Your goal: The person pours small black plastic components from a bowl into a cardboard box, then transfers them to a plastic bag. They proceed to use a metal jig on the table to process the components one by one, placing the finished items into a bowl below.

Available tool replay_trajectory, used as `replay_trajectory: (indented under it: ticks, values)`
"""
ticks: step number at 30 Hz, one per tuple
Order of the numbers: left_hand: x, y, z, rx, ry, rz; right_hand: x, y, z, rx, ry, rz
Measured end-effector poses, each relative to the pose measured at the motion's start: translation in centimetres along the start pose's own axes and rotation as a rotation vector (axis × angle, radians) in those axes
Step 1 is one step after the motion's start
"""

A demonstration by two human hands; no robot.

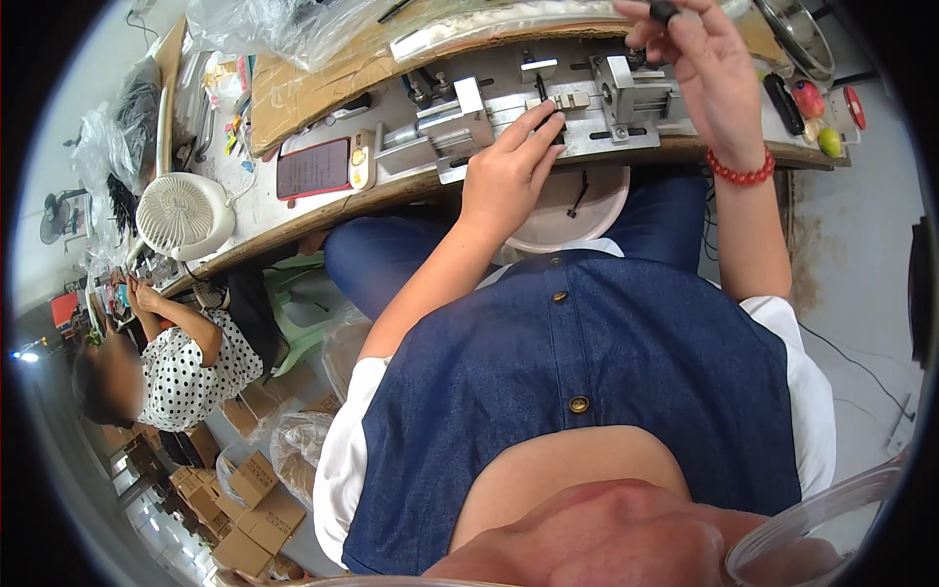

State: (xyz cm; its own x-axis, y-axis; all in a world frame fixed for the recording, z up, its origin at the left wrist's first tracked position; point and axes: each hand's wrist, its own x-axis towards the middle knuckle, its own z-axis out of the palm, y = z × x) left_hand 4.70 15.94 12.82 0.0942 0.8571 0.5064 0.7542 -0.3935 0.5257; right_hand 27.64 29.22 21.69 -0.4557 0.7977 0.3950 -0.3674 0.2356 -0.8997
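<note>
My left hand (511,176) reaches onto a metal clamping fixture (616,137) at the table's front edge. Its fingertips press on a slim black part (560,135) lying in the middle of the fixture, partly hidden under them. Raised above the fixture's right side, my right hand (709,73) pinches a small black cylindrical piece (664,12) between thumb and fingers. Metal blocks with a cylinder (406,152) stand left of my left hand. Between my knees sits a pale tub (606,210) with a small black part (579,194) in it.
A red-edged phone (313,168) and a white fan (184,215) are on the left. Cardboard (303,103) and plastic film (293,29) lie behind. At right are a metal bowl (797,39) and small colourful items (808,98). Another person (201,357) works far left.
</note>
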Motion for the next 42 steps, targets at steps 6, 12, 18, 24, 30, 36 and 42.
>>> replay_trajectory:
  ticks: [6, 12, 18, 24, 30, 36, 42]
  values:
    - [1.8, 0.9, -2.2, -0.033, -0.015, 0.001, -4.6, 1.5, 4.4, -0.523, -0.052, -0.087]
    - [12.3, -1.1, -7.3, 0.285, 0.289, 0.276, -6.9, 4.0, 6.4, -1.045, -0.213, -0.236]
    - [16.9, -5.5, -8.3, 0.295, 0.028, 0.293, -6.6, 6.5, 7.0, -1.316, -0.277, -0.365]
    - [15.5, -3.1, -9.2, -0.087, -0.112, -0.053, -6.6, 6.5, 6.7, -1.378, -0.286, -0.397]
    - [10.0, -2.4, -7.6, -0.375, 0.159, -0.099, -1.8, 4.4, 5.2, -1.277, -0.154, -0.543]
    - [2.3, 1.2, -4.2, -0.319, 0.133, -0.027, 9.4, 3.1, 4.2, -1.44, 0.064, -0.493]
    - [-0.2, 0.9, -1.0, -0.224, 0.113, -0.074, 13.5, 4.9, 3.6, -1.418, 0.05, -0.264]
